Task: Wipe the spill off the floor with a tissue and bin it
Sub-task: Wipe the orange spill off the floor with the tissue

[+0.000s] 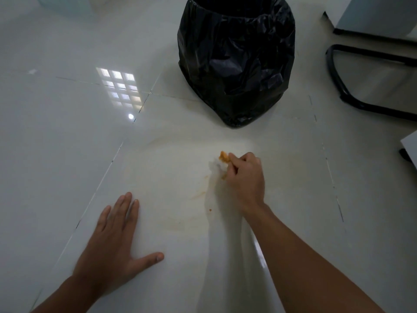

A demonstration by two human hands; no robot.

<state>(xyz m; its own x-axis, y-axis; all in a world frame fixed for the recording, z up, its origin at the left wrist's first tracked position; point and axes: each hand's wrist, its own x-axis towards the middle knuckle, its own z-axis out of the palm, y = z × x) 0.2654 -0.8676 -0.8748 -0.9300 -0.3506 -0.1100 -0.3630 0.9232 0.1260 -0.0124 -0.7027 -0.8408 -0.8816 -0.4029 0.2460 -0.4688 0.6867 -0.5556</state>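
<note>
right hand (244, 177) grip: pinching tissue (216, 165) | tissue: light, soft, orange-soiled, tear-prone; hold bunched | left hand (115, 240): spread on floor (67, 132) | bin (237, 59): far

No readable text, labels, brands, numbers or signs anywhere in view.

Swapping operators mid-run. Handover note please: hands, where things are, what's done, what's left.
Right hand: grip closed on the crumpled tissue, which is stained orange, low over the floor tile.
Left hand: open, flat on the tile, bracing.
Bin: lined with a black bag, standing just beyond the spill area.
Done: most of the spill is lifted into the tissue.
Left: faint orange smears and a small speck remain; wipe those, then drop the tissue in the bin.
</note>
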